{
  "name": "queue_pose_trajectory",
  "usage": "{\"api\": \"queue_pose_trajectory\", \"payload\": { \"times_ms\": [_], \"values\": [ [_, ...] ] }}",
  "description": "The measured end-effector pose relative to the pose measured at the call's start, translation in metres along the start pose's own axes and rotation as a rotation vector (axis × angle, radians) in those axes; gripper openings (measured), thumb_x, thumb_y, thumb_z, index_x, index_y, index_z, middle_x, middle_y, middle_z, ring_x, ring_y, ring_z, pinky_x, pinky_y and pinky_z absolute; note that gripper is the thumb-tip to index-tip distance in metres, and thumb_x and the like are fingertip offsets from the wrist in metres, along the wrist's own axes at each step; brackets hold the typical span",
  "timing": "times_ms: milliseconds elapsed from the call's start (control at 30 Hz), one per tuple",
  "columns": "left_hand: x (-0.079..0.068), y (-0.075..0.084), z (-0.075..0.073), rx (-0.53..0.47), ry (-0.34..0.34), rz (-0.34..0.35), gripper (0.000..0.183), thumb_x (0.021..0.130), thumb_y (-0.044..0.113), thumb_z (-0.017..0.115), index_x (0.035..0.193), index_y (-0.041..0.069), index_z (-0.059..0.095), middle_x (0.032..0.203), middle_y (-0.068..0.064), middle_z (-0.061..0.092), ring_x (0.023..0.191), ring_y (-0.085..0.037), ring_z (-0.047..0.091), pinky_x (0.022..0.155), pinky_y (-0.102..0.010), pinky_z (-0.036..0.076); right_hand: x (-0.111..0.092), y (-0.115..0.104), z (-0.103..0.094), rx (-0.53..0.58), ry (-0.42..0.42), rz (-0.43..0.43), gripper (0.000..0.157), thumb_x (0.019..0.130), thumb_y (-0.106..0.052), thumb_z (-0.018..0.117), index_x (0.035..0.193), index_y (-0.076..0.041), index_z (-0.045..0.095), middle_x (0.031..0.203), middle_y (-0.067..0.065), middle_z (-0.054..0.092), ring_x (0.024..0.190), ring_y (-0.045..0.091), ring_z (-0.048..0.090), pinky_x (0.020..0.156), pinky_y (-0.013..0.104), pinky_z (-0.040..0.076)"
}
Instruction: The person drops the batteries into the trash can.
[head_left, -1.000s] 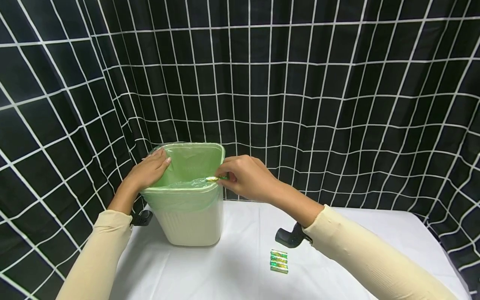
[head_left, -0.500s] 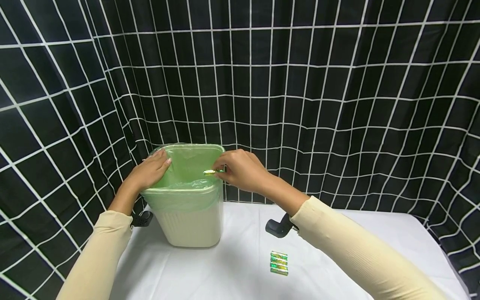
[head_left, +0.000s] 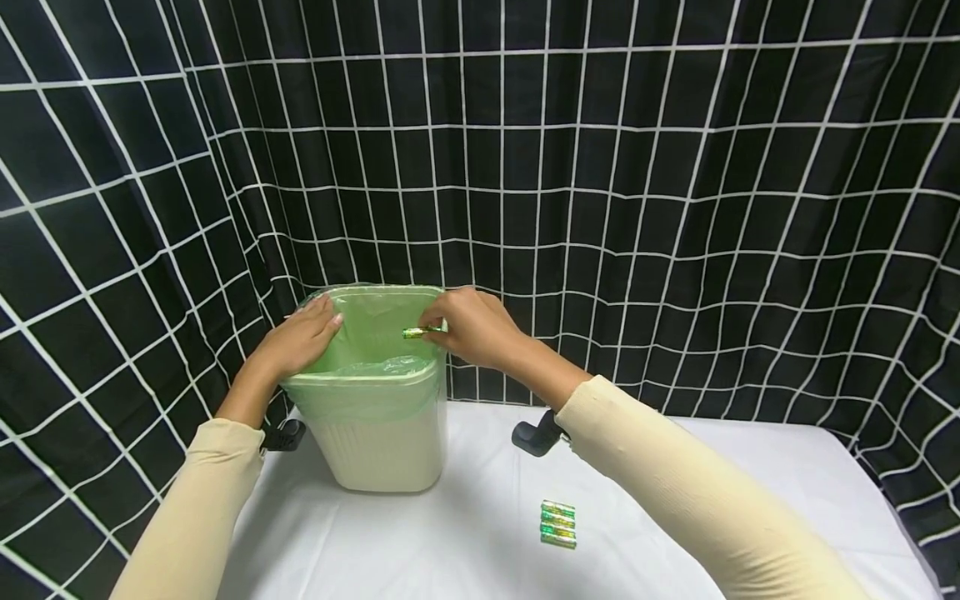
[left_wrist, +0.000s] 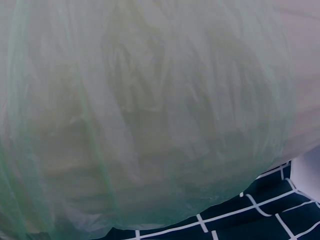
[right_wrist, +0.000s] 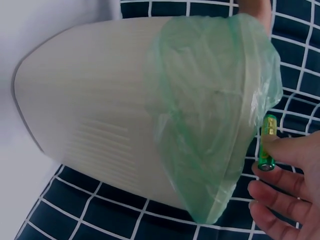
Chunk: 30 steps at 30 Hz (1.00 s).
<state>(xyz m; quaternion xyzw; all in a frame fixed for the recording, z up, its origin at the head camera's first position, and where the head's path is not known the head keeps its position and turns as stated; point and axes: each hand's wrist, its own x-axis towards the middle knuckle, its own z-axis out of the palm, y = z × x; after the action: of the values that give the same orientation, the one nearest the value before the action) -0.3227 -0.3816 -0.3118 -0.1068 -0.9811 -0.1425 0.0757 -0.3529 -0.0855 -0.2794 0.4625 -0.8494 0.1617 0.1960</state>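
A slim battery (head_left: 412,332) was held over the mouth of a lined bin (head_left: 390,458).

Nearest me, low and right of centre, a row of batteries (head_left: 558,524) lay on the white table (head_left: 645,483). Farther off, left of centre, the left hand (head_left: 296,337) rested flat over the bin's left rim, on a green liner (head_left: 363,406) that looked thin, soft and easily torn. Near the centre, the right hand (head_left: 476,327) pinched the battery by one end between thumb and finger. I judged it light, stiff and sturdy, slightly slippery, best taken mid-barrel. Behind hung a dark gridded curtain (head_left: 600,208).
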Motion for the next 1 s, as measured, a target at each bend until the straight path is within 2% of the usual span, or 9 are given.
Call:
{"api": "queue_pose_trajectory", "payload": {
  "times_ms": [233, 533, 800, 1000],
  "values": [
    [-0.001, 0.002, -0.002, -0.002, -0.003, -0.009, 0.062, 0.113, 0.031, 0.022, 0.152, -0.017, 0.020, 0.163, -0.031, 0.013, 0.153, -0.045, 0.011, 0.125, -0.054, 0.010, 0.008, -0.006, 0.007, -0.010, -0.032, 0.014, 0.011, 0.089, -0.022, 0.081, 0.100, -0.021, 0.082, 0.097, -0.009, 0.077, 0.090, 0.010, 0.071, 0.066, 0.033, 0.056],
    [-0.001, 0.002, -0.003, -0.002, 0.006, -0.002, 0.061, 0.113, 0.029, 0.022, 0.152, -0.018, 0.020, 0.163, -0.032, 0.014, 0.152, -0.046, 0.012, 0.125, -0.054, 0.011, 0.008, -0.014, 0.010, -0.022, -0.045, 0.011, 0.016, 0.091, -0.019, 0.079, 0.106, -0.020, 0.081, 0.100, -0.007, 0.076, 0.093, 0.013, 0.071, 0.068, 0.034, 0.057],
    [-0.001, 0.003, -0.003, -0.005, 0.007, -0.005, 0.062, 0.113, 0.030, 0.022, 0.152, -0.018, 0.020, 0.163, -0.032, 0.014, 0.152, -0.046, 0.012, 0.125, -0.054, 0.011, -0.001, -0.012, 0.011, -0.031, 0.007, -0.009, 0.011, 0.090, -0.019, 0.079, 0.101, -0.021, 0.081, 0.101, -0.008, 0.074, 0.092, 0.013, 0.071, 0.063, 0.031, 0.055],
    [-0.001, 0.003, -0.002, -0.011, 0.003, -0.005, 0.061, 0.113, 0.029, 0.023, 0.152, -0.018, 0.019, 0.163, -0.032, 0.014, 0.152, -0.046, 0.012, 0.125, -0.054, 0.011, -0.017, -0.011, 0.011, -0.001, 0.060, -0.034, 0.010, 0.091, -0.017, 0.079, 0.100, -0.018, 0.082, 0.099, -0.007, 0.074, 0.085, 0.012, 0.070, 0.058, 0.027, 0.052]
  ]
}}
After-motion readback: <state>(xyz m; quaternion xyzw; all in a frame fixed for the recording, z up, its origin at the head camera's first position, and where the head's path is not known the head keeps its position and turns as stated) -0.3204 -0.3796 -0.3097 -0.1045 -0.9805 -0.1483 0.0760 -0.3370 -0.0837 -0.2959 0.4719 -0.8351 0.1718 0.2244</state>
